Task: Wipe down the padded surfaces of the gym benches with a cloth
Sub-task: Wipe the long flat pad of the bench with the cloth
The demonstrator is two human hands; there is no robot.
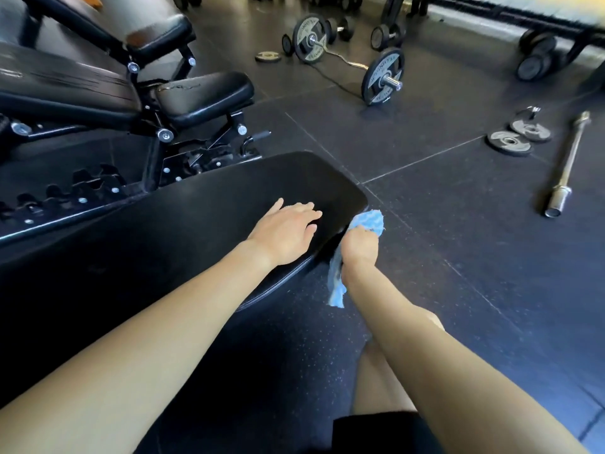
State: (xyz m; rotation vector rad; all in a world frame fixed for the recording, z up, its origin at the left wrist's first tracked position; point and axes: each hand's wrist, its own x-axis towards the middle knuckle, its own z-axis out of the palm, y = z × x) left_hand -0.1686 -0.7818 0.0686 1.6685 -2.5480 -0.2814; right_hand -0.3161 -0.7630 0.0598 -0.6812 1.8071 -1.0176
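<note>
black bench pad (pixel 203 208) lying flat, crumpled blue cloth (pixel 370 221) at its side edge

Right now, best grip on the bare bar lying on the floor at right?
Mid-shaft of the bar, from above, wrapping across it. The shaft is thin and lies flat on the floor; the near end is a thicker sleeve.

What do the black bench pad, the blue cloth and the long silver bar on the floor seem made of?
The black bench pad: likely vinyl or faux leather over padding; smooth, with a soft sheen.
The blue cloth: looks like terry or microfibre; nubby, crumpled.
The long silver bar: metal, probably chromed steel; bright reflections.
</note>
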